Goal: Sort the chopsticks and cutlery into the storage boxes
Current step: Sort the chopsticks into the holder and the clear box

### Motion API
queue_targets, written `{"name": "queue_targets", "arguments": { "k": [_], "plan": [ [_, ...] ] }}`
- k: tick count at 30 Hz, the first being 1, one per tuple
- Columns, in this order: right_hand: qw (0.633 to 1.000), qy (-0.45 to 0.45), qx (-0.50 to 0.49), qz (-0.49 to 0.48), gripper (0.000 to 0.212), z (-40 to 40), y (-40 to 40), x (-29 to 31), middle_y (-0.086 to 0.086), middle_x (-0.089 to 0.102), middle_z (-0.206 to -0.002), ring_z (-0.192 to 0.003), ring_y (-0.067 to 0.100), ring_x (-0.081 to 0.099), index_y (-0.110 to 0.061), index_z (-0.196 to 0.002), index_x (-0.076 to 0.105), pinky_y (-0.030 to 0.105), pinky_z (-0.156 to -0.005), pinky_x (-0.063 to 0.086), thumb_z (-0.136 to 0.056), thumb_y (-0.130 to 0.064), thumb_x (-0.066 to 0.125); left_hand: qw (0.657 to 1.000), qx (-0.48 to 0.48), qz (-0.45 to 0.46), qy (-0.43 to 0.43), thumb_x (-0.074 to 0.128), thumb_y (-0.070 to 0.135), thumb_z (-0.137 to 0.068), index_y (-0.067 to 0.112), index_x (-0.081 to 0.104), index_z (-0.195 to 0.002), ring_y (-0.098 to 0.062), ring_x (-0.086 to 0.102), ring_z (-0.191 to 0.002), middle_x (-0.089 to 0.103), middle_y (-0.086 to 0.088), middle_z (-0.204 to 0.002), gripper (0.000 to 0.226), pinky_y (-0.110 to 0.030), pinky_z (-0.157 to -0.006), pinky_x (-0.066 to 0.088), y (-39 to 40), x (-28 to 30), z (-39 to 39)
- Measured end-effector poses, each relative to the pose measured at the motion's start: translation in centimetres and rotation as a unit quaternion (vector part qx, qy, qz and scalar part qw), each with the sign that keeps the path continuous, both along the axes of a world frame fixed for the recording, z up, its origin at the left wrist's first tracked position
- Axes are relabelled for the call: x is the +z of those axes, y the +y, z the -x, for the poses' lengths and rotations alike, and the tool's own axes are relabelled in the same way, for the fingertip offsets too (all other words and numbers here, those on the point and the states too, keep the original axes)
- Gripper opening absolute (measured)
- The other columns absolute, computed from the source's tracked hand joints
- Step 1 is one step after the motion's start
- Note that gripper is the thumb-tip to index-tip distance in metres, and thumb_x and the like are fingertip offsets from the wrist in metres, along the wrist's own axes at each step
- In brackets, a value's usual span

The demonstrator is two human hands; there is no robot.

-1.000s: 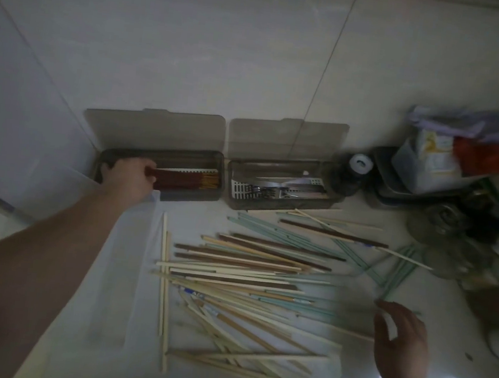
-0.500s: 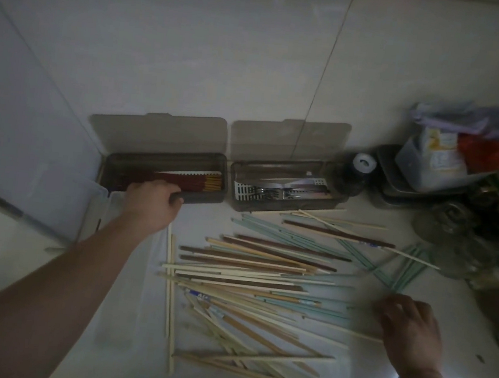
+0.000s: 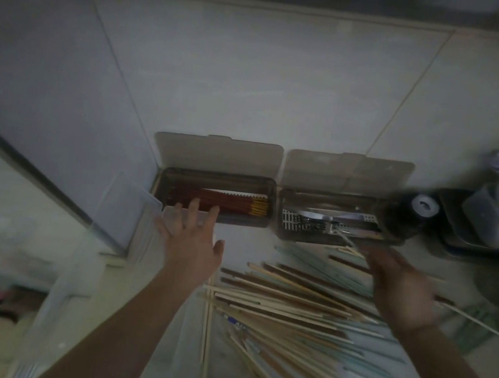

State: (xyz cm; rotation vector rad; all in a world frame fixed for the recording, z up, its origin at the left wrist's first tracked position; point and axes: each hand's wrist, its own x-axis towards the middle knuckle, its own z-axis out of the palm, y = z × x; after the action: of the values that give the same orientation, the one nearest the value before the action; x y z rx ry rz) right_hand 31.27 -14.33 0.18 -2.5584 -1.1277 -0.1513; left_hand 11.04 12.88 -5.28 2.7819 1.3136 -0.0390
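- Dim view from above onto a pale counter [image 3: 245,244] against a tiled wall.
- 2 smoky storage boxes side by side at the wall, lids tipped back against the tiles.
- Left box [image 3: 213,217]: holding a bundle of red chopsticks with yellow ends [image 3: 225,202], lying lengthwise.
- Right box [image 3: 338,238]: holding metal cutlery [image 3: 318,223] on a white perforated tray.
- Left hand [image 3: 192,241]: raised in front of the left box, fingers straight and spread apart, holding nothing.
- Right hand [image 3: 398,284]: blurred, over the far edge of the loose pile, just in front of the right box; cannot tell whether fingers are apart or clamped on anything.
- Loose pile of chopsticks [image 3: 284,309]: pale wood, dark brown and light green, scattered across the counter between the 2 forearms.
- Dark jar with a white cap [image 3: 423,205] just right of the right box.
- Clear plastic tub [image 3: 135,207] left of the left box.
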Motion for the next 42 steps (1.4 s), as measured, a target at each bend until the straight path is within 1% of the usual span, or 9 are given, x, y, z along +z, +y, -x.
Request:
{"name": "queue_targets", "arguments": {
  "k": [3,6,11,19,23,29,34,39,42],
  "plan": [
    [0.989,0.103,0.107,0.002,0.071,0.8,9.0,0.4,0.017,0.057,-0.124,-0.099,0.037,0.061,-0.013,-0.132,0.056,0.042,-0.081,0.054,-0.068,0.018,0.052,1.000,0.019,0.014,-0.006,0.040,0.057,-0.089,0.040,0.000,-0.148,-0.039,0.002,-0.144,0.003,-0.005,-0.160,0.074,-0.070,-0.108,0.000,-0.5,-0.1,0.2],
    [0.970,0.128,0.206,0.017,0.063,1.9,16.7,-0.5,0.012,0.055,-0.128,-0.114,0.031,0.055,-0.016,-0.132,0.057,0.035,-0.097,0.046,-0.075,0.011,0.055,0.997,0.051,0.029,-0.048,0.046,0.056,-0.085,0.031,-0.006,-0.150,-0.037,0.000,-0.145,-0.002,-0.005,-0.159,0.087,-0.067,-0.110,0.002,-1.4,-0.3,0.5],
    [0.956,0.200,0.208,0.049,0.048,3.1,24.1,-3.0,0.008,0.064,-0.122,-0.110,0.024,0.061,-0.017,-0.122,0.063,0.028,-0.098,0.047,-0.083,0.008,0.054,0.994,0.082,0.019,-0.074,0.054,0.051,-0.082,0.019,-0.006,-0.153,-0.035,0.001,-0.147,0.003,-0.010,-0.160,0.098,-0.065,-0.112,0.003,-2.4,-0.3,1.1],
    [0.935,0.275,0.213,0.070,0.042,3.4,24.6,-5.3,0.011,0.065,-0.115,-0.107,0.025,0.059,-0.011,-0.117,0.066,0.024,-0.091,0.042,-0.084,0.009,0.046,0.995,0.077,0.030,-0.054,0.050,0.053,-0.084,0.023,-0.002,-0.153,-0.033,-0.006,-0.147,-0.005,-0.007,-0.161,0.092,-0.064,-0.113,0.001,-2.5,-0.1,1.2],
    [0.920,0.332,0.204,-0.051,0.047,2.7,22.2,-4.6,0.028,0.061,-0.115,-0.099,0.030,0.057,0.008,-0.115,0.063,0.040,-0.101,0.044,-0.078,0.029,0.042,0.995,0.083,0.036,-0.044,0.049,0.053,-0.085,0.025,-0.006,-0.152,-0.032,-0.005,-0.146,-0.009,-0.005,-0.160,0.091,-0.064,-0.113,0.001,-2.5,0.0,0.9],
    [0.966,0.148,0.057,-0.202,0.023,-2.0,9.9,-4.1,0.009,0.070,-0.097,-0.084,0.017,0.065,-0.008,-0.097,0.071,0.015,-0.081,0.045,-0.086,0.008,0.059,0.994,0.085,0.037,-0.049,0.049,0.053,-0.085,0.025,-0.005,-0.151,-0.031,0.000,-0.145,-0.009,-0.002,-0.159,0.090,-0.064,-0.112,0.001,-2.7,-0.1,0.9],
    [0.992,0.040,-0.065,-0.104,0.018,-4.2,-4.6,-5.5,0.013,0.070,-0.090,-0.078,0.033,0.065,-0.008,-0.092,0.072,0.029,-0.080,0.042,-0.084,-0.012,0.056,0.994,0.090,0.031,-0.048,0.053,0.053,-0.082,0.024,0.001,-0.152,-0.032,0.005,-0.144,-0.004,-0.004,-0.159,0.092,-0.066,-0.111,0.003,-2.6,-0.5,0.7],
    [0.999,0.000,0.043,0.010,0.018,-0.6,-11.5,-7.2,-0.002,0.069,-0.088,-0.084,0.019,0.059,-0.021,-0.088,0.074,0.021,-0.073,0.043,-0.075,-0.009,0.071,0.995,0.092,0.021,-0.041,0.056,0.052,-0.080,0.024,0.007,-0.151,-0.032,0.012,-0.142,0.002,-0.005,-0.158,0.091,-0.067,-0.109,0.007,-2.3,-0.7,0.7],
    [0.996,0.016,0.051,0.070,0.026,0.9,-12.7,-8.5,-0.001,0.069,-0.087,-0.079,0.025,0.063,-0.020,-0.084,0.075,0.033,-0.066,0.054,-0.065,-0.006,0.085,0.995,0.092,0.019,-0.039,0.056,0.051,-0.079,0.025,0.008,-0.151,-0.032,0.014,-0.141,0.003,-0.006,-0.158,0.091,-0.067,-0.109,0.007,-2.3,-0.7,0.7]
  ]
}}
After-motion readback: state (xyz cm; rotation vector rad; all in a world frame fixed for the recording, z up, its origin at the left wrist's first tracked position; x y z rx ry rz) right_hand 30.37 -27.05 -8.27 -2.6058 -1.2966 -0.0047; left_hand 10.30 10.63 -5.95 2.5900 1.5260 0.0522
